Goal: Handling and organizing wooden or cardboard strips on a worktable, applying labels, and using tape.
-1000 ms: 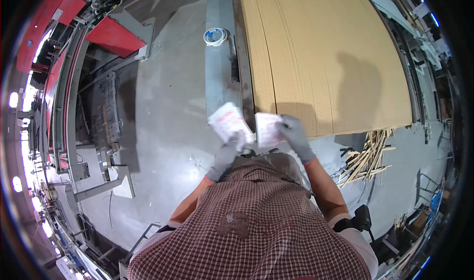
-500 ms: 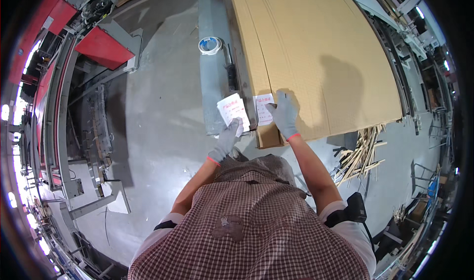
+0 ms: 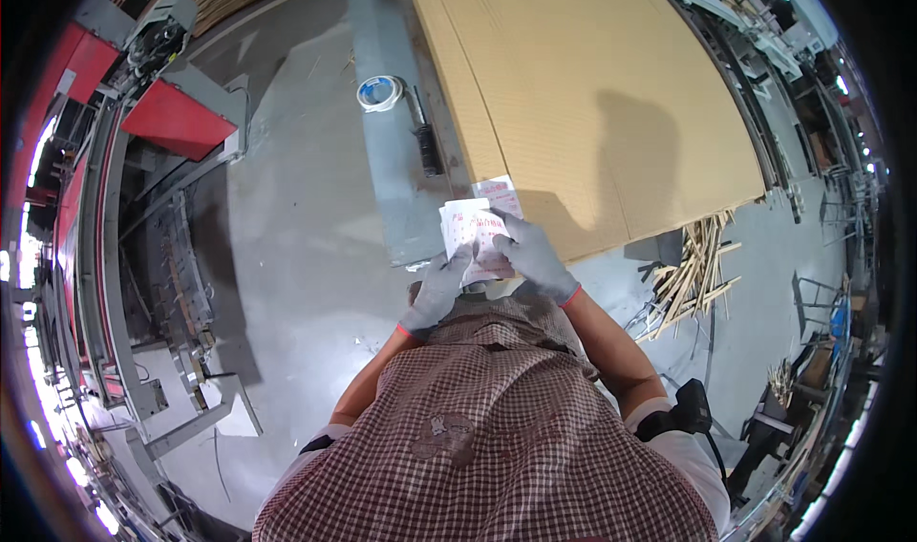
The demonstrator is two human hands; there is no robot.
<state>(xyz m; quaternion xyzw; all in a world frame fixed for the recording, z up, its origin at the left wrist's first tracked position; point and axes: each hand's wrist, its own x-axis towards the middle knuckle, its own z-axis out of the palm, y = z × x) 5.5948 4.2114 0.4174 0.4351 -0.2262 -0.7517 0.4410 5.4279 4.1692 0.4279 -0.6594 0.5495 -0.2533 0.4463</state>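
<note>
Two gloved hands, left [image 3: 437, 292] and right [image 3: 535, 255], both pinching white printed slips [image 3: 475, 236] above the cardboard [image 3: 592, 93] edge by the chest; likely to fan apart and slip floorward given thick gloves.

Tape roll [image 3: 380, 92] left of cardboard sheets [image 3: 592, 93]
</note>
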